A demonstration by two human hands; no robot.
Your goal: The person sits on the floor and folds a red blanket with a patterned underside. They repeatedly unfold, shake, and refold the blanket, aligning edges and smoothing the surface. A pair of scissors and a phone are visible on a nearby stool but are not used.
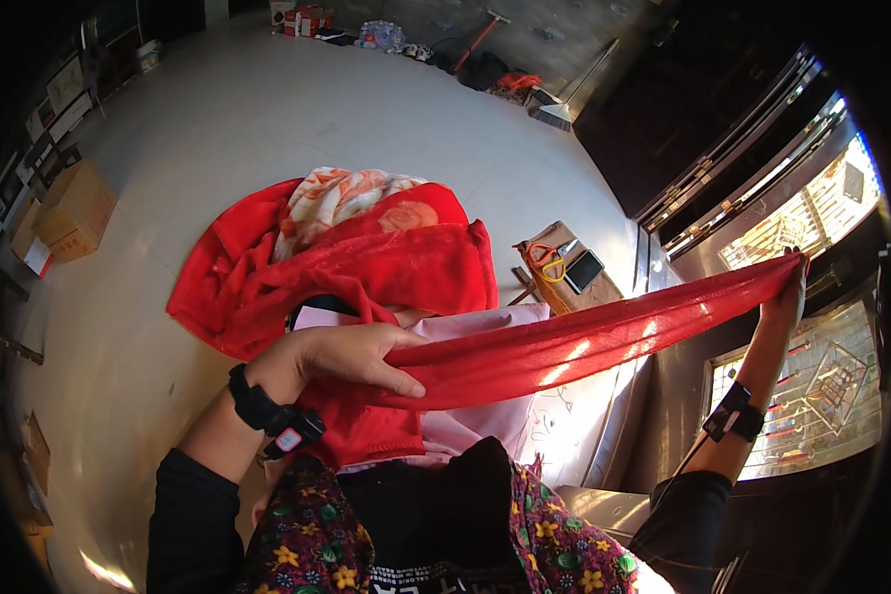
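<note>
A strip of red fleece fabric (586,338) is stretched taut and slants up to the right in front of my body. My left hand (364,353) grips its near end, thumb on top. Far to the right and higher, my right hand (787,289) clutches the other end. More of the red cloth hangs over my lap on a pink cloth (482,431). Just beyond lies a heap of red plush blanket (408,260), with a white-and-orange patterned part (334,197) folded on top.
Right of the heap, a small stool (590,297) bears scissors (548,261) with orange and yellow handles and a smartphone (584,271). Cardboard boxes (78,211) stand at the left. A broom (557,111) leans near the far wall, by bottled water (381,34). A doorway lets in sunlight at right.
</note>
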